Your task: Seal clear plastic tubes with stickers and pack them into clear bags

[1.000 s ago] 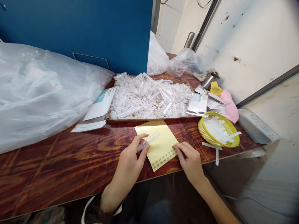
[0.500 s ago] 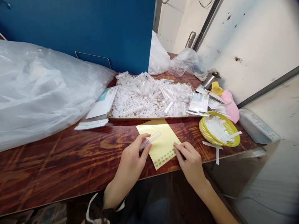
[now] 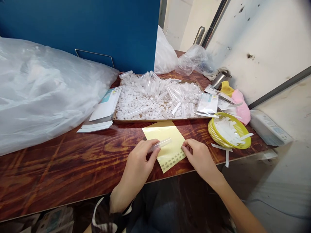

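My left hand is closed around a clear plastic tube, thumb and fingers at its near end. The tube tilts up to the right above a yellow sticker sheet. Rows of small round dark stickers run along the sheet's lower right edge. Beside that edge, my right hand is closed in a pinch with the fingers curled. What sits between its fingertips, if anything, is too small to tell.
Behind the sheet, a shallow cardboard tray holds many clear tubes and small white pieces. A yellow basket of white strips stands right. A large plastic bag lies left. White cards flank the tray. A blue panel rises behind.
My right hand's fingers have curled into a tighter pinch at the sheet's edge. In my left hand the tube has shifted slightly right and lies a little flatter. The view has shifted slightly.
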Motion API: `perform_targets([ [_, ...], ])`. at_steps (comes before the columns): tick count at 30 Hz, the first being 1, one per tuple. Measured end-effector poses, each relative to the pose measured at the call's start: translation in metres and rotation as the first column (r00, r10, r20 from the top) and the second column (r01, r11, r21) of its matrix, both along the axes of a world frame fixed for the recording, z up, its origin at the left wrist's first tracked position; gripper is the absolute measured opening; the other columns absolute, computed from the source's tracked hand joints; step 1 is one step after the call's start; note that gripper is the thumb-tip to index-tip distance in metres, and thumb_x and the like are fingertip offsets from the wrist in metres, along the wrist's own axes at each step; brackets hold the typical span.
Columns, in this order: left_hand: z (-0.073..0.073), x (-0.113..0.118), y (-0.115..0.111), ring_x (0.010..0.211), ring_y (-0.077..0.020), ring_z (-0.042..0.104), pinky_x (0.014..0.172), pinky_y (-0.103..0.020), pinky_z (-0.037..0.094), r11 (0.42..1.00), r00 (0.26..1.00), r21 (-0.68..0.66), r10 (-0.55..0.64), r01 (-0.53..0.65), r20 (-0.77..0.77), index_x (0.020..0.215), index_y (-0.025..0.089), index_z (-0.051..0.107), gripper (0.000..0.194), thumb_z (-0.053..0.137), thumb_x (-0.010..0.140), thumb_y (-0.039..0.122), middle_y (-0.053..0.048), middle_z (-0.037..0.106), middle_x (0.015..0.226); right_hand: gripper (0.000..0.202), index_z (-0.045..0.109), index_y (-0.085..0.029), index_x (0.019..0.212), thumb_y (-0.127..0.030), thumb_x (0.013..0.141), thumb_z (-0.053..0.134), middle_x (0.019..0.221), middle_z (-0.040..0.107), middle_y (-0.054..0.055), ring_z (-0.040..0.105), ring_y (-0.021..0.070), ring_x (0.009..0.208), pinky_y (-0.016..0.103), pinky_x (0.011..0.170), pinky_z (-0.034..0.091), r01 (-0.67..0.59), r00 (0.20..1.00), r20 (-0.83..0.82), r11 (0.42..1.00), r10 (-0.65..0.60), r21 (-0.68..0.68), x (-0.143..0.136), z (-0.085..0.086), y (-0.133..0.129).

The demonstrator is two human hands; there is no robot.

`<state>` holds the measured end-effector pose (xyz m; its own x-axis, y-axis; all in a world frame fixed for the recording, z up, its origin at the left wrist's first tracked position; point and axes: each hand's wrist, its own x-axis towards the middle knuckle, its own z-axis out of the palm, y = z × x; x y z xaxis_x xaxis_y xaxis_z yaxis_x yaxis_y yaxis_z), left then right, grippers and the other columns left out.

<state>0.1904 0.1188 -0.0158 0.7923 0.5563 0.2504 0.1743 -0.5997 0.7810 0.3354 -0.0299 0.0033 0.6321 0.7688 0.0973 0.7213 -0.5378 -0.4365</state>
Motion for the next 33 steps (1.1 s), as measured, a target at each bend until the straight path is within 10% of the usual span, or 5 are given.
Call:
perform_targets([
  [7, -0.001, -0.001, -0.002, 0.093, -0.0229, 0.057, 0.083, -0.037, 0.040, 0.969, 0.999, 0.244, 0.048, -0.043, -0.016, 0.105, 0.019, 0.055, 0.019, 0.042, 0.093, 0.022, -0.007, 0.065, 0.102, 0.014, 0.048, -0.020, 0.075, -0.021, 0.089, 0.043, 0.076, 0.057, 0.001, 0.053, 0.0152, 0.068, 0.026, 0.059, 0.038, -0.037, 0.998, -0.056, 0.999, 0.039, 0.030, -0.003, -0.003, -0.007],
  [14, 0.000, -0.001, -0.003, 0.089, -0.0207, 0.056, 0.078, -0.032, 0.044, 0.997, 0.996, 0.056, -0.042, 0.047, -0.081, 0.113, 0.020, 0.047, 0.022, 0.039, 0.093, 0.025, -0.007, 0.059, 0.103, 0.018, 0.052, -0.019, 0.080, -0.033, 0.090, 0.045, 0.073, 0.054, 0.000, 0.050, 0.0142, 0.067, 0.025, 0.060, 0.042, 0.126, 0.929, -0.370, 0.949, -0.010, 0.290, -0.006, 0.002, -0.010],
  [24, 0.001, -0.001, -0.001, 0.087, -0.0178, 0.055, 0.076, -0.029, 0.044, 0.994, 0.995, 0.048, -0.102, 0.101, 0.007, 0.100, 0.022, 0.054, 0.017, 0.040, 0.093, 0.028, -0.004, 0.060, 0.095, 0.020, 0.047, -0.020, 0.079, -0.037, 0.088, 0.053, 0.066, 0.059, -0.002, 0.056, 0.0107, 0.061, 0.024, 0.062, 0.047, 0.376, 0.491, -0.795, 0.737, 0.356, 0.562, -0.047, 0.021, 0.037],
  [33, 0.004, -0.001, -0.002, 0.085, -0.0155, 0.052, 0.076, -0.026, 0.043, 0.991, 0.990, 0.027, -0.130, 0.128, 0.055, 0.098, 0.024, 0.053, 0.013, 0.040, 0.094, 0.023, -0.001, 0.055, 0.091, 0.022, 0.046, -0.020, 0.078, -0.037, 0.084, 0.058, 0.062, 0.058, -0.005, 0.061, 0.0107, 0.056, 0.025, 0.061, 0.052, 0.412, 0.463, -0.825, 0.746, 0.324, 0.524, -0.051, 0.017, 0.042],
])
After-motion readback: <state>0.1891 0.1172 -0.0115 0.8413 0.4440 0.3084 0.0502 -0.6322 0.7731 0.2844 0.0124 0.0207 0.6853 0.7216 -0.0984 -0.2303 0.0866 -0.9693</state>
